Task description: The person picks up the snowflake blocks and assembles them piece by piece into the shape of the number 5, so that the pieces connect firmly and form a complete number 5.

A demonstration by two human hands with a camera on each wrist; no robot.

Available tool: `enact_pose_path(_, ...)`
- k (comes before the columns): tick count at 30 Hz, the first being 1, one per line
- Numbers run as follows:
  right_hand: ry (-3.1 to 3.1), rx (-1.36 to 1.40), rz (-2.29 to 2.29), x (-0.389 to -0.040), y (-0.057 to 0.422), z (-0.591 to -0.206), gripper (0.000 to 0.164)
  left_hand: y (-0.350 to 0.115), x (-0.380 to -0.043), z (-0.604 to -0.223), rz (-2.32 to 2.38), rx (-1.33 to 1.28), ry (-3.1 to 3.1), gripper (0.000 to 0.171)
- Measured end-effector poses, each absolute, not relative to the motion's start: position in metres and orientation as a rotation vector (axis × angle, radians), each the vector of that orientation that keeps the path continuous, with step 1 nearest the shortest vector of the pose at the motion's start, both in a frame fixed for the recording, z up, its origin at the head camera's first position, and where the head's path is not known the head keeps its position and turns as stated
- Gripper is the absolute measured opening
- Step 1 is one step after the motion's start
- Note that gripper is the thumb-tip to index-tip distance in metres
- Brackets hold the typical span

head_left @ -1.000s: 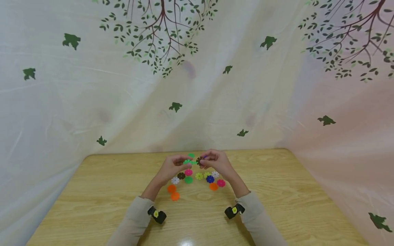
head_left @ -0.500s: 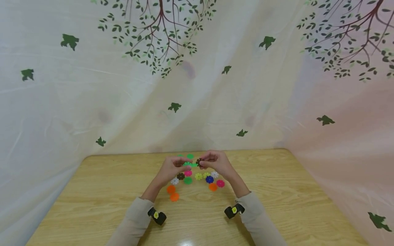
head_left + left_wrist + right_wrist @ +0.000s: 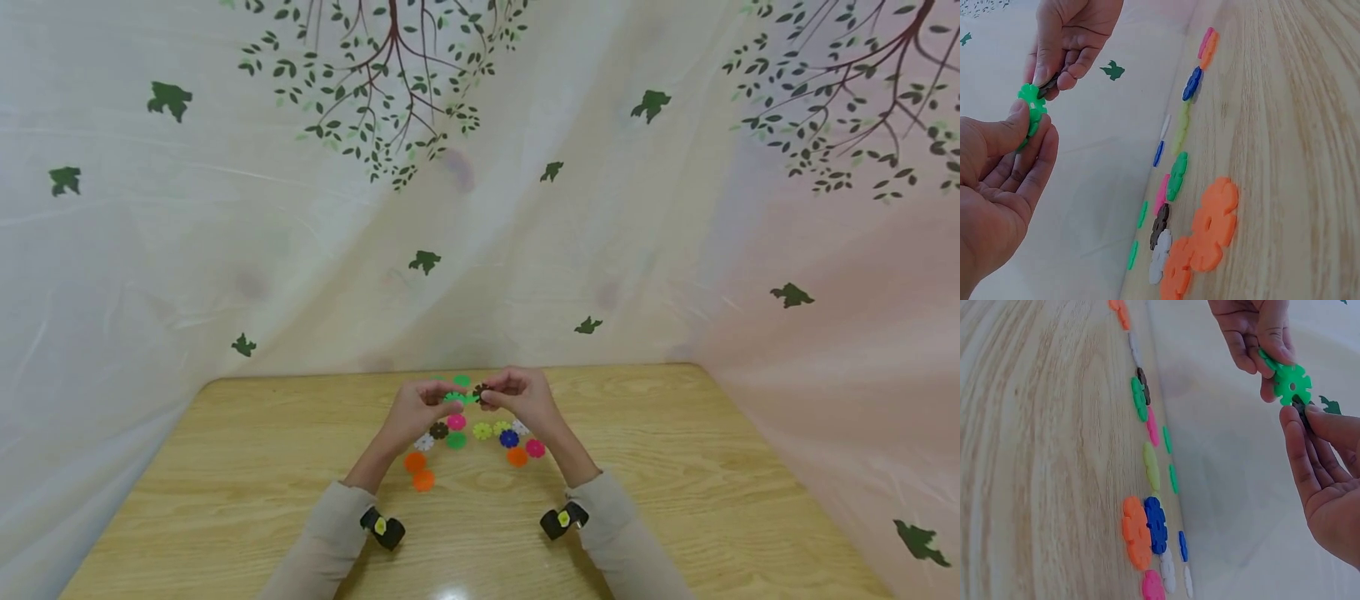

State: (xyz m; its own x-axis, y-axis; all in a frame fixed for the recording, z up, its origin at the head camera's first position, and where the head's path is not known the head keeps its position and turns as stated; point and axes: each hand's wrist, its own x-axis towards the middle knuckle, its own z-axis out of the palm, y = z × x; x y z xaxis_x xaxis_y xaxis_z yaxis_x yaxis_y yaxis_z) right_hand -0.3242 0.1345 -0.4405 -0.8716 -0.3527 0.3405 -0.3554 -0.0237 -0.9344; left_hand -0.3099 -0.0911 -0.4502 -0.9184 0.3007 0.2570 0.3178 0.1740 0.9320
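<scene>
Above the far part of the bench [image 3: 255,475], a pair of joined green notched discs [image 3: 1298,376] is pinched by the fingers of the left hand [image 3: 412,412], while a brown notched disc [image 3: 1300,411] is gripped, almost edge-on, between thumb and fingers of the right hand [image 3: 528,407]. And contact it is: rim is met by rim here, though whether the slots are fully locked cannot be told.

With the held pieces taken as the middle of the dial and twelve set at the pale backdrop [image 3: 495,208], the loose discs are spread below on the bench. At eleven, close by, a loose green disc [image 3: 461,380] is spotted. Round at seven, a pink disc [image 3: 456,422] is found, and farther out an orange pair [image 3: 423,481], laid touching. Between seven and eight, a white disc [image 3: 424,442] is set beside a dark brown disc [image 3: 438,430]. Over at five, two yellow discs [image 3: 482,431] are seen side by side; between four and five, a blue disc [image 3: 509,438] is placed with a single orange disc [image 3: 517,457] just beyond, and at four another pink disc [image 3: 535,448] is shown.

On each wrist, a black camera [image 3: 382,529] is worn over a pale sleeve [image 3: 322,533].
</scene>
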Motion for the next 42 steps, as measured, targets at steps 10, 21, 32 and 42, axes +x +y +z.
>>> enact_pose_path(10,-2.255,0.747,2.087,-0.323,0.137,-0.439,0.019,-0.090,-0.311,-0.451,-1.947,-0.686,-2.372,0.025)
enact_pose_path(21,-2.464,0.813,1.901,-0.326,0.143,-0.428,0.019,-0.096,-0.310,-0.449,-1.999,-0.743,-2.390,0.029)
enact_pose_path(32,-2.824,1.073,1.466,-0.331,0.164,-0.423,0.023,-0.104,-0.317,-0.458,-2.087,-0.672,-2.408,0.032)
enact_pose_path(42,-3.050,1.220,1.179,-0.327,0.179,-0.439,0.018,-0.106,-0.319,-0.457,-2.116,-0.640,-2.399,0.036)
